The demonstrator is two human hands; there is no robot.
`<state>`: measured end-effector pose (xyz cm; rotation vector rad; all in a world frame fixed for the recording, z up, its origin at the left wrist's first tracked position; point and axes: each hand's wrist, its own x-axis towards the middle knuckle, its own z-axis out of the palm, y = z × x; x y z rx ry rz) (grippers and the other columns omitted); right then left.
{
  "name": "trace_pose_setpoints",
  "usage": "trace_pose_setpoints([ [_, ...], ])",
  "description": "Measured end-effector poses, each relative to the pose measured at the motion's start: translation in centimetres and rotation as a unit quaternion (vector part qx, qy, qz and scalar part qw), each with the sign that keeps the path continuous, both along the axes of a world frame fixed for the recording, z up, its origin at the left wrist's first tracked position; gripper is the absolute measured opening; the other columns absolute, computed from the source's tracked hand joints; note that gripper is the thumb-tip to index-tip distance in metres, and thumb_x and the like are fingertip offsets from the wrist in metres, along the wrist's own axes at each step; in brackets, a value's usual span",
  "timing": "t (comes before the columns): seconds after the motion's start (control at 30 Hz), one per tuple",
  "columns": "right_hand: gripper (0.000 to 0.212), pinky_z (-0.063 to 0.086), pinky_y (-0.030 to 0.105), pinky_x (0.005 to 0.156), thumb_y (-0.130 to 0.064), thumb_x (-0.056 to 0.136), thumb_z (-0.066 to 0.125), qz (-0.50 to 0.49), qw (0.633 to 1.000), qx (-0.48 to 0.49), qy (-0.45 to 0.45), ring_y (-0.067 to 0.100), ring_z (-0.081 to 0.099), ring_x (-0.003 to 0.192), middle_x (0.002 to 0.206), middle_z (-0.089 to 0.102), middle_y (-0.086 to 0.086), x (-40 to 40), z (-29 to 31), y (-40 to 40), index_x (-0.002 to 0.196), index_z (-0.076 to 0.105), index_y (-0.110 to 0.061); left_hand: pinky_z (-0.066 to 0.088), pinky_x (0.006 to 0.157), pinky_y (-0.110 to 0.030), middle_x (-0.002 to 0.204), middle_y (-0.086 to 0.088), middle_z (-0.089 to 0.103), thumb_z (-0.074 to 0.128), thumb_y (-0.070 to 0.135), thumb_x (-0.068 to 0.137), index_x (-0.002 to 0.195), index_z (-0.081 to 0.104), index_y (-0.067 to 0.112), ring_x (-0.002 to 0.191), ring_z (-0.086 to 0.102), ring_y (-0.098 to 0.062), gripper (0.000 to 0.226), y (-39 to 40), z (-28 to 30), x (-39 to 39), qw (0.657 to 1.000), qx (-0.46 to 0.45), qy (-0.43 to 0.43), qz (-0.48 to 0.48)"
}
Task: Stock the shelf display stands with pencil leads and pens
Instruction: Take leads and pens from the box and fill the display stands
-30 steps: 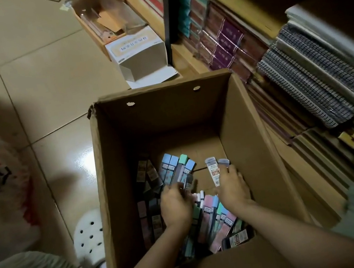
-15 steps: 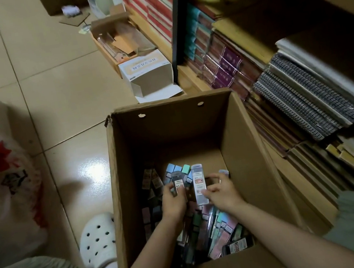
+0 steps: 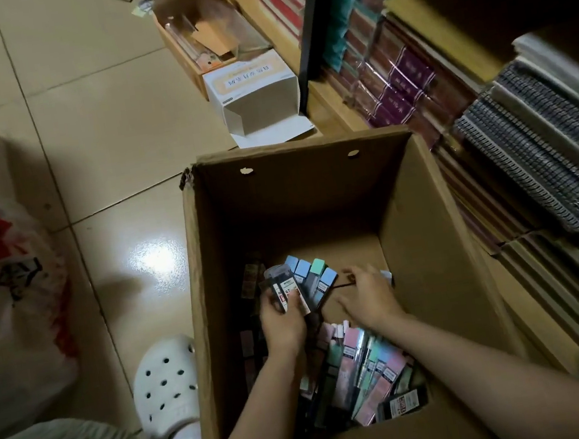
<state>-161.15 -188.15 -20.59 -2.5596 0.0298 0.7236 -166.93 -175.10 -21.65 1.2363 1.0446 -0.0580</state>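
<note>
Both my hands are down inside an open cardboard box (image 3: 430, 235) on the floor. My left hand (image 3: 282, 321) grips a small bunch of clear pencil lead cases (image 3: 286, 290) with red-and-white labels. My right hand (image 3: 367, 292) lies palm down on the box bottom, its fingers spread over a small clear case that is mostly hidden. Pastel blue and green lead packs (image 3: 314, 276) lie just beyond my hands. More pink, green and blue packs and pens (image 3: 364, 367) are heaped at the near end, under my forearms.
Shelves of notebooks (image 3: 536, 157) and wrapped books (image 3: 394, 77) run along the right. A white open carton (image 3: 257, 99) and a wooden tray (image 3: 203, 43) sit on the tiled floor ahead. A plastic bag (image 3: 0, 295) is at left, my white clog (image 3: 166, 383) beside the box.
My left hand now holds more lead cases than before. My right hand no longer holds up the labelled case and has gone down flat onto the box bottom.
</note>
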Motion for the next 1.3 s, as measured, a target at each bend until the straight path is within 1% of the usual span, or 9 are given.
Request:
trace_pose_setpoints([
  [0.17, 0.083, 0.04, 0.043, 0.102, -0.052, 0.073, 0.076, 0.014, 0.996, -0.083, -0.008, 0.03, 0.037, 0.127, 0.134, 0.035, 0.006, 0.1, -2.5, 2.2, 0.141, 0.037, -0.025, 0.053, 0.087, -0.036, 0.102, -0.002, 0.068, 0.061, 0.016, 0.093, 0.113, 0.057, 0.018, 0.098, 0.065, -0.02, 0.021, 0.0, -1.0, 0.0, 1.0, 0.013, -0.011, 0.013],
  [0.33, 0.079, 0.037, 0.039, 0.102, -0.045, 0.07, 0.08, 0.003, 0.994, -0.092, -0.06, 0.027, 0.036, 0.124, 0.13, 0.039, 0.005, -0.3, -3.7, 2.9, 0.135, 0.043, -0.019, 0.053, 0.086, -0.036, 0.104, -0.002, 0.068, 0.062, 0.018, 0.092, 0.112, 0.058, 0.018, 0.096, 0.065, -0.017, 0.02, -0.2, -1.2, 0.0, 0.999, 0.038, -0.003, -0.002],
  [0.43, 0.074, 0.043, 0.039, 0.095, -0.03, 0.071, 0.085, -0.1, 0.994, -0.016, -0.037, 0.029, 0.045, 0.121, 0.129, 0.046, 0.009, 0.1, -3.2, 2.6, 0.13, 0.042, -0.013, 0.054, 0.082, -0.035, 0.097, 0.0, 0.068, 0.062, 0.019, 0.093, 0.107, 0.057, 0.02, 0.092, 0.066, -0.019, 0.016, -0.4, -1.1, 0.0, 0.999, 0.042, 0.003, -0.013],
  [0.53, 0.053, 0.045, 0.021, 0.064, -0.014, 0.082, 0.077, -0.218, 0.97, 0.099, -0.038, 0.024, 0.061, 0.092, 0.105, 0.062, 0.007, 0.6, -1.8, 2.0, 0.119, 0.039, -0.017, 0.056, 0.077, -0.039, 0.091, -0.004, 0.069, 0.061, 0.015, 0.093, 0.101, 0.054, 0.021, 0.084, 0.07, -0.024, 0.012, -0.6, -0.4, -0.1, 0.999, 0.028, -0.004, -0.02],
  [0.63, 0.037, 0.052, 0.033, 0.071, -0.006, 0.09, 0.065, -0.212, 0.96, 0.15, -0.102, 0.024, 0.061, 0.085, 0.092, 0.058, 0.0, 1.0, 0.8, 0.9, 0.114, 0.041, -0.023, 0.056, 0.063, -0.035, 0.087, -0.006, 0.07, 0.058, 0.014, 0.095, 0.105, 0.051, 0.017, 0.071, 0.07, -0.019, 0.013, -0.7, 1.2, 0.5, 0.999, -0.003, -0.029, -0.045],
  [0.73, 0.038, 0.046, 0.025, 0.062, -0.007, 0.093, 0.06, -0.158, 0.959, 0.179, -0.152, 0.02, 0.06, 0.088, 0.104, 0.06, 0.007, 2.1, 5.3, -0.5, 0.119, 0.043, -0.028, 0.057, 0.063, -0.031, 0.094, -0.008, 0.067, 0.057, 0.013, 0.096, 0.114, 0.05, 0.011, 0.073, 0.067, -0.017, 0.019, -0.5, 3.6, 2.4, 0.99, 0.028, -0.072, -0.12],
  [0.83, 0.042, 0.054, 0.037, 0.079, -0.009, 0.092, 0.063, -0.094, 0.956, 0.181, -0.213, 0.02, 0.061, 0.098, 0.111, 0.06, 0.006, 3.7, 11.6, -2.3, 0.126, 0.045, -0.027, 0.054, 0.055, -0.026, 0.089, -0.004, 0.064, 0.056, 0.014, 0.097, 0.119, 0.048, 0.008, 0.067, 0.066, -0.013, 0.024, -0.4, 7.5, 5.2, 0.972, 0.054, -0.122, -0.192],
  [1.03, 0.044, 0.057, 0.04, 0.078, -0.009, 0.09, 0.066, -0.041, 0.926, 0.179, -0.33, 0.017, 0.065, 0.092, 0.104, 0.061, 0.001, 4.6, 25.3, -6.0, 0.122, 0.04, -0.024, 0.049, 0.059, -0.018, 0.103, 0.003, 0.062, 0.054, 0.025, 0.097, 0.12, 0.048, 0.022, 0.082, 0.062, -0.006, 0.023, -0.7, 19.5, 10.5, 0.878, 0.134, -0.236, -0.395],
  [1.3, 0.041, 0.053, 0.032, 0.068, -0.017, 0.089, 0.069, -0.034, 0.879, 0.149, -0.452, 0.007, 0.063, 0.078, 0.09, 0.063, -0.005, 2.3, 37.0, -10.2, 0.117, 0.04, -0.026, 0.045, 0.049, -0.018, 0.086, -0.004, 0.061, 0.049, 0.019, 0.099, 0.102, 0.045, 0.024, 0.058, 0.059, 0.0, 0.007, -3.8, 32.5, 13.0, 0.744, 0.202, -0.373, -0.516],
])
